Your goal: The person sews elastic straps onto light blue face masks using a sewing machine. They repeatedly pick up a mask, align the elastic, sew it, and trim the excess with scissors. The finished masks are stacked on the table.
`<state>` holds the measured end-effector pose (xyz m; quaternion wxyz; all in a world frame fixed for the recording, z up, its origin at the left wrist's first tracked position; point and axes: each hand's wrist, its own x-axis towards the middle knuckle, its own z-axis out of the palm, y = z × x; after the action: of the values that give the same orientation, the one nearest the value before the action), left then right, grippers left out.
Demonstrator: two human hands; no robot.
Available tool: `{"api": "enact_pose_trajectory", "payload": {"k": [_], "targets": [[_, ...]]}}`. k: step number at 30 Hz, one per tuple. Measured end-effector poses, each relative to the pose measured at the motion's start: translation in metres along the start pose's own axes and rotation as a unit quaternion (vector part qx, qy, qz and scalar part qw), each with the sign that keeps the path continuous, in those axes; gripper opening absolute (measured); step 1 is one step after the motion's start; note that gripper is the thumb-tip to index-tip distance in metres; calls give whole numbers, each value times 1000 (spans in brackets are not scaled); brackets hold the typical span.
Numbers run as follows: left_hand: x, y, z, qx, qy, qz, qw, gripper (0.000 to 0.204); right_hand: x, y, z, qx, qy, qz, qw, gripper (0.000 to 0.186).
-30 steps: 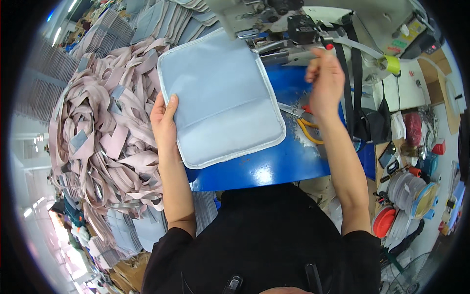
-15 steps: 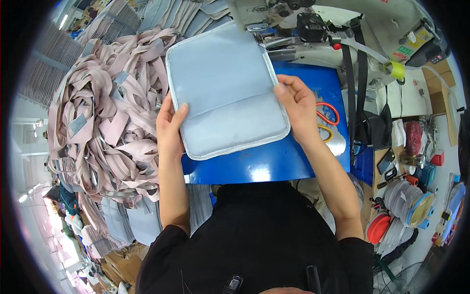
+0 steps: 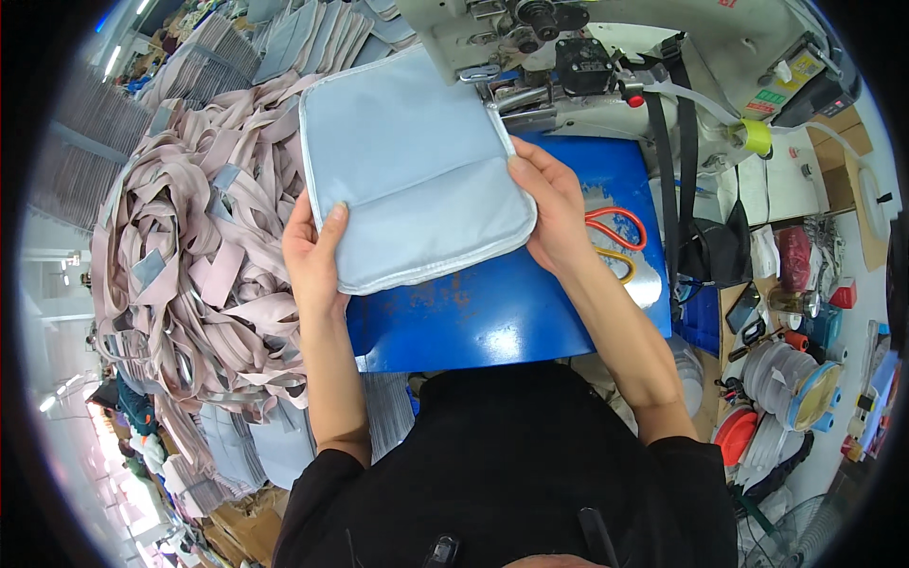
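Observation:
A light blue padded fabric panel [image 3: 398,142] with pale bound edges and a crosswise seam is held over the blue work table [image 3: 454,331]. My left hand [image 3: 314,246] grips its left edge low down, thumb on top. My right hand [image 3: 549,204] grips the right edge, thumb on top. The panel's upper right part reaches the metal presser and binding parts of a sewing machine [image 3: 578,62]. Two scissor handles, red [image 3: 634,227] and yellow [image 3: 620,260], show just right of my right hand; the blades are hidden.
A large heap of pale pink strips [image 3: 199,256] fills the left side, with stacked grey-blue panels [image 3: 312,38] behind it. Black straps [image 3: 663,180] hang right of the table. Plastic reels [image 3: 786,379], a red disc [image 3: 734,435] and small tools crowd the bench at the far right.
My right hand has come down from beside the machine and taken hold of the panel's right edge. The panel's lower edge has risen, and my left hand has shifted slightly with it.

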<state>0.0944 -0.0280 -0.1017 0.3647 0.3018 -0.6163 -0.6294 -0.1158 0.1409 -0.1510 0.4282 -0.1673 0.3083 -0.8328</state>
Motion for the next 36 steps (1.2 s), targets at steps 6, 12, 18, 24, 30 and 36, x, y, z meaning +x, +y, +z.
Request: {"api": "enact_pose_trajectory", "payload": {"k": [6, 12, 18, 24, 30, 36], "targets": [[39, 7, 4, -2, -12, 16, 1000, 45, 28, 2, -8, -32, 35, -18, 999, 35], [60, 7, 4, -41, -17, 31, 999, 47, -20, -122, -18, -449, 124, -324, 824, 26], [60, -2, -3, -73, -5, 27, 997, 48, 14, -383, -52, -687, 281, -564, 363, 43], [40, -11, 5, -74, -25, 12, 997, 62, 77, -582, -197, -672, 337, -223, 621, 58], [6, -78, -20, -109, 34, -21, 993, 66, 60, -536, -231, -510, 339, -349, 710, 56], [-22, -131, -60, -113, 94, -36, 989, 64, -8, -335, -137, -659, 342, -466, 482, 48]]}}
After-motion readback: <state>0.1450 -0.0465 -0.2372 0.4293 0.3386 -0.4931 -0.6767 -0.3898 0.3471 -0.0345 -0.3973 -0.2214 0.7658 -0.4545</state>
